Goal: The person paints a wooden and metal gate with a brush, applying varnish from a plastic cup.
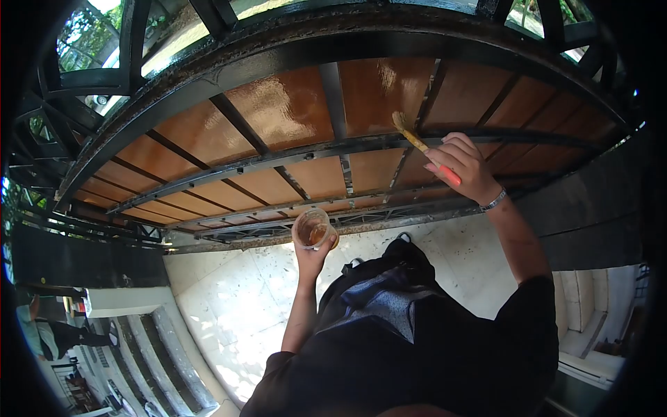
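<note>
My right hand (462,167) grips a paintbrush (415,141) by its red-orange handle. The bristles point up and to the left, close to a brown wooden panel (379,97) with a glossy, wet-looking patch. Lower down, my left hand (314,256) is wrapped round a clear plastic cup (313,226) with some amber-brown liquid in it. Black metal bars (333,101) divide the panels into rows, and a long crossbar (278,161) runs below the upper row. Strong shine shows on the panels to the left of the brush.
Pale floor tiles (236,292) lie under my feet. At the far left, a person (69,333) is near some steps (149,354). Black openwork metal (132,42) tops the panelled structure, with greenery behind. A dark wall or sheet (583,215) stands on the right.
</note>
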Action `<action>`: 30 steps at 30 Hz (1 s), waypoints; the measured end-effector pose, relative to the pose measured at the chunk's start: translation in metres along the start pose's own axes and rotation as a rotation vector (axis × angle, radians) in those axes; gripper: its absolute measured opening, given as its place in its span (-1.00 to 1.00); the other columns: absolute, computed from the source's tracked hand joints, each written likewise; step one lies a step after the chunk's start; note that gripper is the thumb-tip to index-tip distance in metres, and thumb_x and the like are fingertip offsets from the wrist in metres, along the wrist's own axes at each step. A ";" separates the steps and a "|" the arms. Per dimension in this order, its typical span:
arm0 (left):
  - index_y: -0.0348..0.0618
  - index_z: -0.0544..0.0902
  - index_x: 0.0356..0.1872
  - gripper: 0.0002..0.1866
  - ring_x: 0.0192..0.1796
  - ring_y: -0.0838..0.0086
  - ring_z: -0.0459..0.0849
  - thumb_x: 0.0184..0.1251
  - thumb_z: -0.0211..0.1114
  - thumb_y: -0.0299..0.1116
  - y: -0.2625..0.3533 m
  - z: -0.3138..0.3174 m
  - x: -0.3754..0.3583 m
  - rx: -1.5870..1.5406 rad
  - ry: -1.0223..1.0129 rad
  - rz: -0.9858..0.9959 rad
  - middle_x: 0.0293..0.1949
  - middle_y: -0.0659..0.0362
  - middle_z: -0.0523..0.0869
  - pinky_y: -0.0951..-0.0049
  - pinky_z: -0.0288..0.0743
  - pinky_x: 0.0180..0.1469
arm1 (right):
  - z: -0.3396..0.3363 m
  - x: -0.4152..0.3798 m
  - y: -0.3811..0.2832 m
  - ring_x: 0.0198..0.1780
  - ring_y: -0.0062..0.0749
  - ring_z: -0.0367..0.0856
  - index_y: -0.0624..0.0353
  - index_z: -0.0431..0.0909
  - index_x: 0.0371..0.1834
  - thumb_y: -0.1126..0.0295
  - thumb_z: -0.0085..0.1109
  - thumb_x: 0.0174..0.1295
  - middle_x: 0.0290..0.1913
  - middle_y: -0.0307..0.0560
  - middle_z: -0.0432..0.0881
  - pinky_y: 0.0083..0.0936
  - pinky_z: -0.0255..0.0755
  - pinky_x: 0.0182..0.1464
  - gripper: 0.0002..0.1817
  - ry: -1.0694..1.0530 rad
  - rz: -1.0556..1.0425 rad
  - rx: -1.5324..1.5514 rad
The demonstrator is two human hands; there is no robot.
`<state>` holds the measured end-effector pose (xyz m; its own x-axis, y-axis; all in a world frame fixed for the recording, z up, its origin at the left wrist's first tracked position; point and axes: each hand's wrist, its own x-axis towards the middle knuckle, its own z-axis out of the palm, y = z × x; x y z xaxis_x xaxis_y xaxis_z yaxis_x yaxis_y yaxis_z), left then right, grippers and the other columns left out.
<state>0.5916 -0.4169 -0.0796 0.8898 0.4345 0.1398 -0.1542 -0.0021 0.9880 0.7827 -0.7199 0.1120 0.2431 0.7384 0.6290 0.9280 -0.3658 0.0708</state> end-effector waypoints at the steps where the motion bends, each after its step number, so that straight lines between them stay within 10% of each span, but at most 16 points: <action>1: -0.22 0.25 0.40 -0.11 0.26 0.32 0.53 0.05 0.59 -0.44 0.001 0.000 0.001 0.014 0.000 -0.001 0.19 0.03 0.53 0.29 0.45 0.32 | -0.002 -0.001 0.001 -0.23 -0.26 0.59 0.17 0.64 -0.12 0.36 0.49 0.05 -0.27 -0.16 0.66 -0.28 0.52 0.07 -0.67 -0.013 0.008 0.046; 13: -0.23 0.26 0.39 -0.11 0.26 0.30 0.53 0.05 0.59 -0.44 0.002 0.003 0.002 0.016 -0.006 -0.003 0.19 0.02 0.53 0.29 0.45 0.32 | -0.047 0.014 0.013 -0.10 -0.28 0.62 0.19 0.63 0.03 0.40 0.49 0.05 -0.13 -0.13 0.66 -0.21 0.57 0.09 -0.56 0.293 -0.110 -0.263; 24: -0.25 0.24 0.40 -0.11 0.28 0.29 0.52 0.05 0.59 -0.44 0.002 0.006 0.001 0.015 -0.028 0.021 0.19 0.01 0.53 0.28 0.42 0.34 | -0.005 -0.005 0.006 -0.17 -0.21 0.60 0.17 0.64 -0.16 0.36 0.48 0.07 -0.26 -0.13 0.66 -0.28 0.51 0.12 -0.70 -0.072 0.039 0.068; 30: -0.25 0.24 0.40 -0.10 0.29 0.29 0.51 0.04 0.60 -0.44 -0.001 0.008 -0.003 0.005 -0.043 0.000 0.21 0.01 0.51 0.28 0.40 0.35 | -0.037 0.031 0.008 -0.21 -0.35 0.62 0.19 0.66 -0.06 0.30 0.48 0.10 -0.29 -0.17 0.65 -0.25 0.56 0.07 -0.64 0.264 -0.113 -0.246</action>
<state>0.5929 -0.4252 -0.0804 0.9073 0.3957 0.1421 -0.1521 -0.0062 0.9884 0.7869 -0.7203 0.1608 0.0321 0.6222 0.7822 0.8412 -0.4395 0.3151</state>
